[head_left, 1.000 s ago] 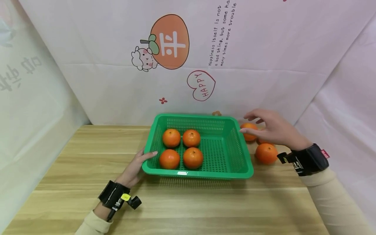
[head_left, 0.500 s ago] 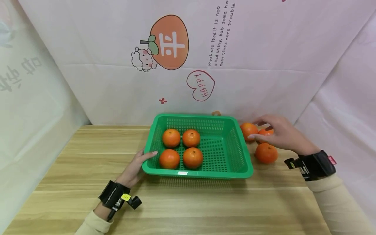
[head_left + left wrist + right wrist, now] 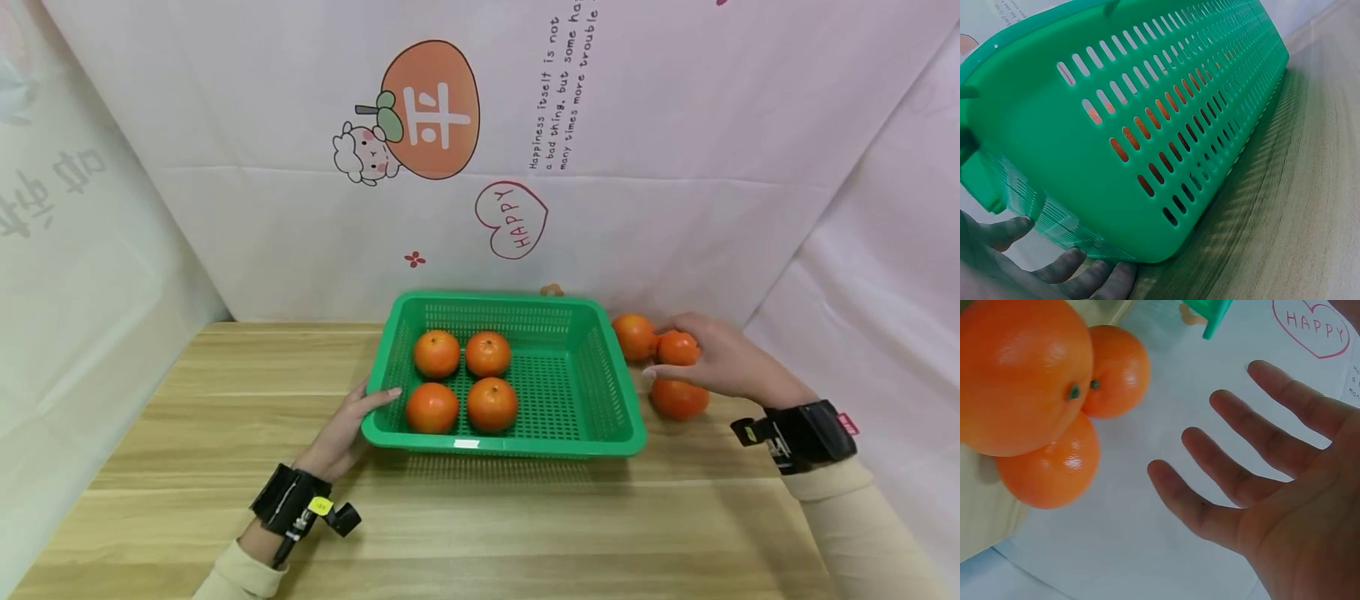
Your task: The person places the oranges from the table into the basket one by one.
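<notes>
A green plastic basket (image 3: 600, 446) sits in mid-table in the head view, with several oranges (image 3: 492, 405) toward its left side. My left hand (image 3: 347, 429) holds its left end, thumb over the rim; in the left wrist view the fingers (image 3: 1063, 265) lie against the end wall. Right of the basket are a back orange (image 3: 634, 337), a middle orange (image 3: 677, 348) and a front orange (image 3: 679, 400). My right hand (image 3: 720, 357) reaches around the middle orange, thumb in front of it. The right wrist view shows that hand (image 3: 1291, 481) with spread fingers beside the cluster.
The wooden table (image 3: 480, 533) runs in front of the basket. A printed white cloth (image 3: 637, 225) stands right behind it, and more white cloth (image 3: 885, 317) hangs at the right side. Both wrists carry black camera straps.
My right hand has moved right and downward from above the back orange to the middle one. The left hand and the basket have stayed in place.
</notes>
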The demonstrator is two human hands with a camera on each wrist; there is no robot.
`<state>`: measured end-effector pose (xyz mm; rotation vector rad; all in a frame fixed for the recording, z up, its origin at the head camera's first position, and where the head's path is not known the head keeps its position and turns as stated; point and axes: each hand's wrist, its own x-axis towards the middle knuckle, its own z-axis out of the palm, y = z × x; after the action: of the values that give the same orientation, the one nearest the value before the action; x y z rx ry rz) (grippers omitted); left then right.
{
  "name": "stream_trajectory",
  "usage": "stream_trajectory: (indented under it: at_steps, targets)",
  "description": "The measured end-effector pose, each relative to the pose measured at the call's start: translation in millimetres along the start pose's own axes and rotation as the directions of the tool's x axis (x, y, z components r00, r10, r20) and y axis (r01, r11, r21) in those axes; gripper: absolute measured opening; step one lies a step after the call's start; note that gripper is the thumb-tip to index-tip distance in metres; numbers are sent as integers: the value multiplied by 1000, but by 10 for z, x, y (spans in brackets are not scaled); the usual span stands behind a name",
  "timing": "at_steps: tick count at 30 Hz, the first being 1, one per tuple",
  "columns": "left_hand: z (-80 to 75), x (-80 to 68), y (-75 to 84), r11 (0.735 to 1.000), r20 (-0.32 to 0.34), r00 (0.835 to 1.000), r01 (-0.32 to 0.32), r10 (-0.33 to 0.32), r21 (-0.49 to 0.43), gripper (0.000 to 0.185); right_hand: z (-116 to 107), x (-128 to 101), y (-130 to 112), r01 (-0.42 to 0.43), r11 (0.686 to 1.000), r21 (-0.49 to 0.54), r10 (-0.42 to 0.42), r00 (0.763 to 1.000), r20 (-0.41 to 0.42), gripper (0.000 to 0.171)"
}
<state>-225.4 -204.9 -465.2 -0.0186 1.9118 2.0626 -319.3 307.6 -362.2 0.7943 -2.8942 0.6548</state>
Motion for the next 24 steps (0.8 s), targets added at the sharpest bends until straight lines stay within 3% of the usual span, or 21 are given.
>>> stream_trajectory:
  at_steps: [13, 24]
  targets:
    - [-7, 3, -12, 1000, 2, 1000, -3, 3, 0, 75, 94, -75, 200, 82, 995, -51, -82, 997, 10, 51]
    - [-6, 2, -11, 1000, -5, 1000, -1, 1, 4, 75, 229, -120, 302, 86, 994, -63, -84, 996, 27, 54]
